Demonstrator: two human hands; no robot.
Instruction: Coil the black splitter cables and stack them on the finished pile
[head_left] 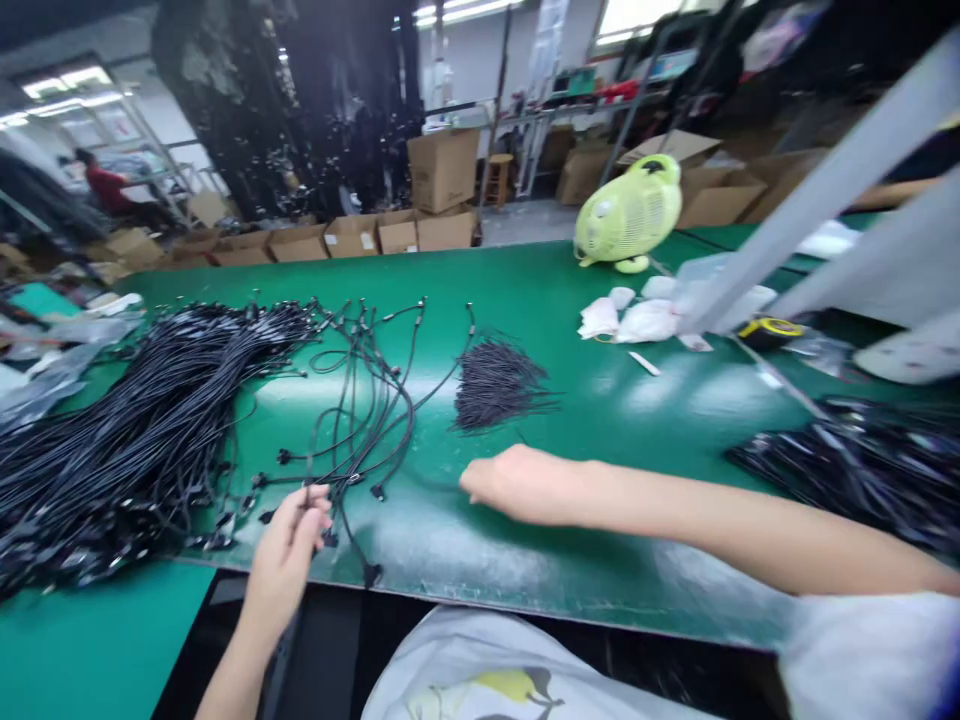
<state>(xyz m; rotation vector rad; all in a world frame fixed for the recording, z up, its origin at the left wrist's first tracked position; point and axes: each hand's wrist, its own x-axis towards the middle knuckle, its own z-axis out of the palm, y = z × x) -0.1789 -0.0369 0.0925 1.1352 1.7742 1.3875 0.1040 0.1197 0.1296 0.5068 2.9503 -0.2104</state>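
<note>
Several slim, rubbery black cables point(411, 415) lay left of centre in the head view, apparently light, pliant, best gripped near their plugs point(373, 575). The left hand point(283, 550) pinched one between fingers; the right hand point(521, 483) had its fingers together, contents unclear.

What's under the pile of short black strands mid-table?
Green tabletop shows around the short black strands and between the loose ends at their right edge, so they seem to lie on it. Anything beneath the dense middle is covered.
</note>
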